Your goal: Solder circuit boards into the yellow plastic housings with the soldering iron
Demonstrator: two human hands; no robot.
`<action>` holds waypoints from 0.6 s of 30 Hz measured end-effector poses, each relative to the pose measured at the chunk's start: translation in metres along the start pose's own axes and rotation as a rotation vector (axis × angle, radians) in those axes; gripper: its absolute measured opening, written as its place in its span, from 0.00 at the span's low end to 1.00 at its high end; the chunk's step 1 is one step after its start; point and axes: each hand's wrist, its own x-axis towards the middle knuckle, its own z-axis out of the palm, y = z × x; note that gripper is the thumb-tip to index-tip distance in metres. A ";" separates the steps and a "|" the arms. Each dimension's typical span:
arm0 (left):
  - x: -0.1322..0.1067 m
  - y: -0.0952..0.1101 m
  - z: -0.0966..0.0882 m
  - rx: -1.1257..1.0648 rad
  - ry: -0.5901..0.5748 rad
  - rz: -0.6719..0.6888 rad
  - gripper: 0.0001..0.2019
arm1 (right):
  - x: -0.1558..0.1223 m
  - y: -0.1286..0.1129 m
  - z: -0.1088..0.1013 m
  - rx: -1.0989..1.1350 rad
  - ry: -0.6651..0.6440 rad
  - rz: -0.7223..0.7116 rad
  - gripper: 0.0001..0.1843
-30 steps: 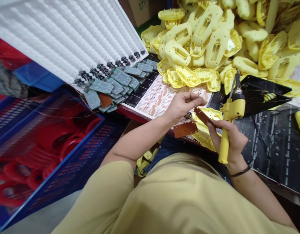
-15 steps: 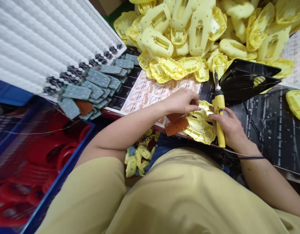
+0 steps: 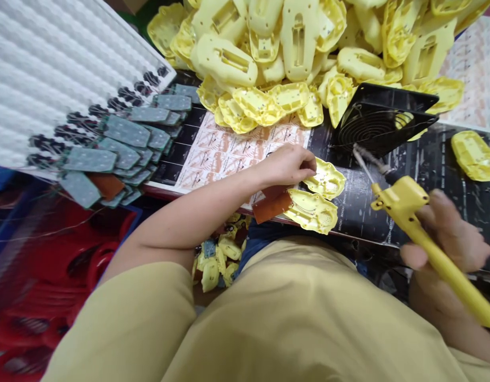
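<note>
My left hand [image 3: 295,163] is pinched at the left end of an opened yellow plastic shell [image 3: 327,179]; whatever lies between the fingertips is hidden. Just below that shell, a second yellow shell half [image 3: 314,212] lies with its inside up at the table edge. A brown circuit board [image 3: 272,205] touches its left side and reaches under my left wrist. Out to the right, my right hand [image 3: 447,233], blurred by motion, grips a yellow soldering gun [image 3: 418,223]. The gun's metal tip points up and left, toward a black fan.
The black fan [image 3: 382,122] stands behind the shells. Yellow shells [image 3: 264,58] are heaped along the back. Green circuit boards [image 3: 128,132] with black wired parts lie stacked on the left by a white ridged sheet [image 3: 66,69]. Red parts [image 3: 42,260] fill a crate at lower left.
My right hand has swung right and toward me with the soldering gun, away from the two shells, and the gun has tilted over. My left hand stays at the upper shell.
</note>
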 end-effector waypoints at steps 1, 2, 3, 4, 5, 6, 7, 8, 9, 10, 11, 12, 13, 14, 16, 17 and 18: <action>0.001 0.001 0.001 0.009 0.003 -0.006 0.09 | -0.002 0.002 -0.001 -0.044 0.081 -0.025 0.33; 0.001 0.002 0.002 0.014 0.008 -0.010 0.09 | -0.004 0.003 -0.001 -0.081 0.150 -0.059 0.29; 0.002 0.002 0.002 0.015 0.013 -0.011 0.09 | -0.007 0.004 0.001 -0.097 0.202 -0.087 0.26; 0.002 0.002 0.003 0.012 0.019 -0.011 0.09 | -0.009 0.005 0.003 -0.095 0.228 -0.075 0.23; 0.003 0.002 0.003 0.007 0.025 -0.008 0.09 | -0.012 0.006 0.006 -0.075 0.240 -0.053 0.22; 0.003 0.001 0.004 0.001 0.030 -0.003 0.09 | -0.015 0.007 0.009 -0.044 0.251 -0.036 0.23; 0.003 0.000 0.004 -0.005 0.032 0.004 0.09 | -0.019 0.007 0.011 -0.010 0.245 -0.014 0.25; 0.003 0.000 0.004 -0.009 0.031 0.013 0.09 | -0.022 0.007 0.013 0.018 0.230 0.011 0.27; 0.003 -0.001 0.004 -0.008 0.031 0.021 0.09 | -0.025 0.008 0.013 0.035 0.206 0.034 0.29; 0.002 -0.002 0.004 0.001 0.029 0.027 0.09 | -0.029 0.008 0.014 0.044 0.179 0.052 0.29; 0.002 -0.002 0.004 0.017 0.027 0.033 0.09 | -0.031 0.009 0.014 0.047 0.162 0.060 0.29; 0.001 -0.002 0.005 0.041 0.028 0.039 0.09 | -0.034 0.010 0.014 0.046 0.153 0.058 0.28; 0.000 -0.001 0.005 0.068 0.028 0.048 0.09 | -0.036 0.012 0.014 0.042 0.145 0.054 0.27; -0.001 -0.001 0.006 0.093 0.029 0.061 0.09 | -0.038 0.013 0.014 0.036 0.139 0.055 0.27; -0.004 0.000 0.009 0.131 0.032 0.093 0.08 | -0.042 0.014 0.015 0.032 0.122 0.045 0.26; -0.005 0.000 0.011 0.146 0.037 0.109 0.08 | -0.043 0.014 0.015 0.036 0.117 0.030 0.26; -0.006 0.001 0.012 0.161 0.042 0.124 0.08 | -0.043 0.013 0.016 0.043 0.113 0.017 0.26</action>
